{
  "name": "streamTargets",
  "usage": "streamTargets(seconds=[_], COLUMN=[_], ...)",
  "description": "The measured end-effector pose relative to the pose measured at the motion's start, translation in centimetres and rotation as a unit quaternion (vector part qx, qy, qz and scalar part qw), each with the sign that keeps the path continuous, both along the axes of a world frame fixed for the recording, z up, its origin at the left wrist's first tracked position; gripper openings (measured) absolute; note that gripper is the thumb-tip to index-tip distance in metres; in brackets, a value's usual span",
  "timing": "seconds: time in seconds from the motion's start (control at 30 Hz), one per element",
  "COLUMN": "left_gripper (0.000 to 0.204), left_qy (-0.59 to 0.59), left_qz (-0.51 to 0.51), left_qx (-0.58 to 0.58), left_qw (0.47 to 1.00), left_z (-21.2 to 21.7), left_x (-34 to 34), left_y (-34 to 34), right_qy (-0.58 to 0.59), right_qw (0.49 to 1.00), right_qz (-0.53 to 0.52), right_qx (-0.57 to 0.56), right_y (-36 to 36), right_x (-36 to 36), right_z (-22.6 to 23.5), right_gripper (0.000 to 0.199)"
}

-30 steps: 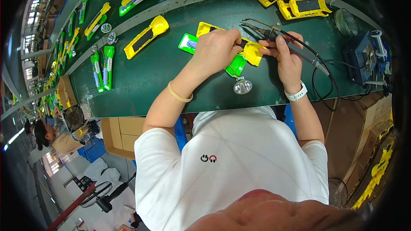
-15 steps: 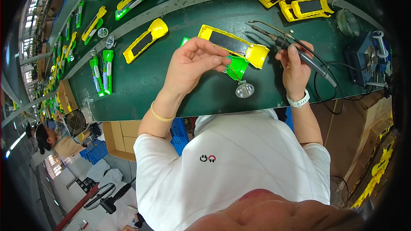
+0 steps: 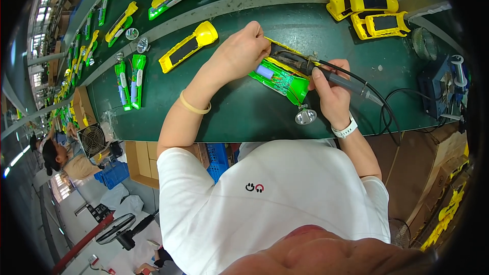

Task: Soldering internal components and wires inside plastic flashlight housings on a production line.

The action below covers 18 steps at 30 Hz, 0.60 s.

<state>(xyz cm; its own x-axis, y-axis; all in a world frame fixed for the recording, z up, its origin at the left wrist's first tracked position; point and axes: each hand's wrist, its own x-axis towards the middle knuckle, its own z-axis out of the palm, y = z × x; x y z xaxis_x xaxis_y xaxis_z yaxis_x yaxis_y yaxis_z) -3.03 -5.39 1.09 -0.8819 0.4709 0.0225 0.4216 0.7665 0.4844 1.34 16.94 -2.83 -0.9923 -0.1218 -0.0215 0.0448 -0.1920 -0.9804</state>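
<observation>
My right hand [image 3: 333, 99] is closed around the handle of a soldering iron [image 3: 344, 82], which has a thin metal feed tube along it. Its tip points left over a yellow flashlight shell [image 3: 286, 67]. My left hand [image 3: 240, 53] is closed at the shell's left end; its fingertips are partly hidden, and I cannot make out what they hold. Nearer me, against the yellow shell, lies a green shell half [image 3: 297, 91] with a lilac battery [image 3: 264, 72] and a small circuit board. Wires run from it to a round silver reflector [image 3: 305, 116].
Another yellow shell [image 3: 188, 47] lies to the left, near two green halves with batteries [image 3: 133, 84]. Yellow shells [image 3: 374, 5] are piled at the back right. A blue soldering station with a wire spool [image 3: 440, 86] stands at right, its cable looping across the table.
The soldering iron has come left and down over the yellow shell. My left hand has moved up to the shell's left end, exposing the green half's battery and board.
</observation>
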Motion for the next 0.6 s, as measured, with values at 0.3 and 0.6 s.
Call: streamTargets(seconds=[0.3,0.6], left_gripper=[0.004,0.006], left_qy=[-0.012,-0.011], left_qz=[-0.022,-0.033], left_qx=[-0.032,-0.045], left_qw=[0.999,0.998], left_z=[0.4,0.3], left_x=[-0.5,-0.7], left_y=[-0.1,0.1], right_qy=[0.000,-0.025], right_qw=[1.000,0.998], right_qz=[0.019,0.009], right_qx=[-0.007,-0.061], right_y=[-0.4,0.5], right_x=[-0.4,0.0], right_z=[-0.1,0.0], right_gripper=[0.025,0.024])
